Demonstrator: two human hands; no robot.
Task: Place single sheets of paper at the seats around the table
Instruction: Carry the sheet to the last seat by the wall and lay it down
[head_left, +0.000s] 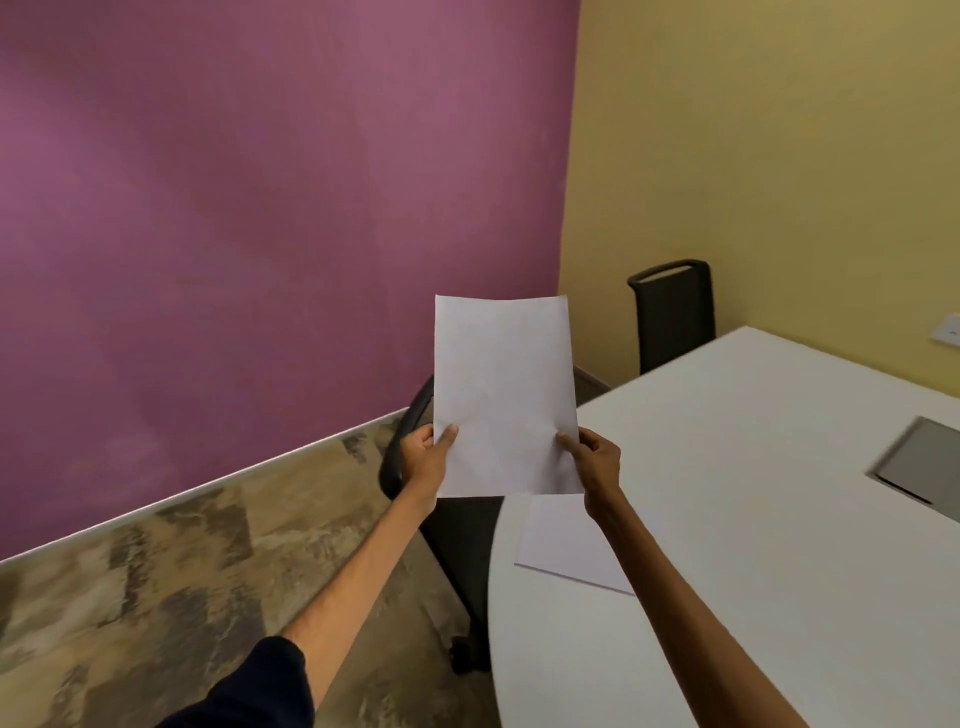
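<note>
I hold white paper (504, 384) upright in front of me, above the table's rounded left end; I cannot tell if it is one sheet or several. My left hand (428, 460) pinches its lower left corner. My right hand (597, 462) pinches its lower right corner. A single white sheet (566, 543) lies flat on the white table (753, 519) just below the held paper, near the table's edge. A black chair (457, 545) stands at that end, mostly hidden behind the paper and my left arm.
A second black chair (672, 312) stands at the far side against the yellow wall. A grey panel (922, 465) is set in the tabletop at the right. Patterned carpet (182, 587) runs along the purple wall on the left.
</note>
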